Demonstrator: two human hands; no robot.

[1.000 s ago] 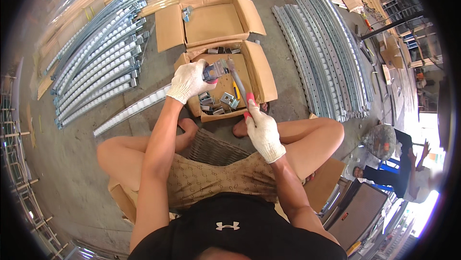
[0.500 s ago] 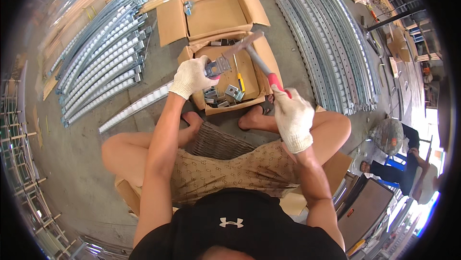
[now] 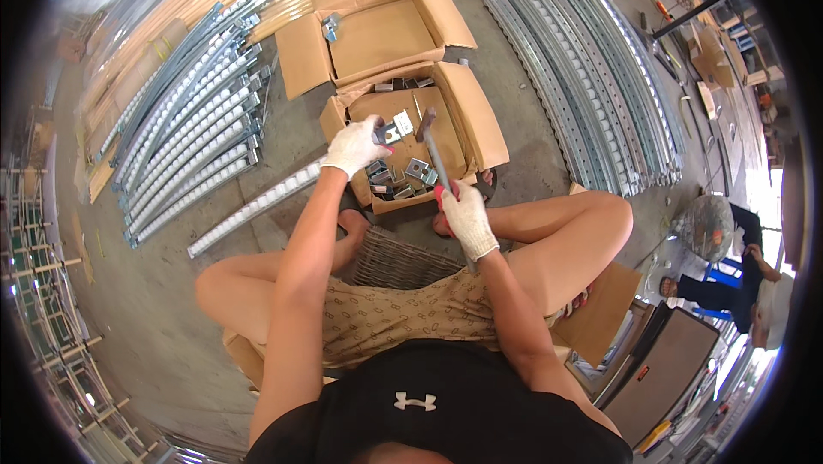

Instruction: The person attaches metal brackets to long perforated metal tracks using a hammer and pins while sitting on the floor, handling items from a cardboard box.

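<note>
My left hand point(image 3: 353, 147), in a white knit glove, is closed on a metal bracket point(image 3: 397, 128) above an open cardboard box. A roller track point(image 3: 257, 208) runs from the floor at lower left up to this hand. The glove hides whether track and bracket are joined. My right hand point(image 3: 468, 222), gloved too, is wrapped round the red grip of a hammer point(image 3: 435, 158). The hammer's head is just right of the bracket, with a small gap showing. Several loose metal brackets point(image 3: 419, 171) lie in the box point(image 3: 403, 204) below.
Behind stands a second open cardboard box point(image 3: 377, 44) with a bracket on its flap. Roller tracks point(image 3: 193, 134) are stacked at left, perforated metal rails point(image 3: 583, 78) at right. Between my feet is a woven mat point(image 3: 399, 260). At far right sits another person point(image 3: 750, 271).
The hammer has swung down and turned more upright, its head now right of the bracket. My right hand has moved left and nearer to me. The left hand has shifted slightly right.
</note>
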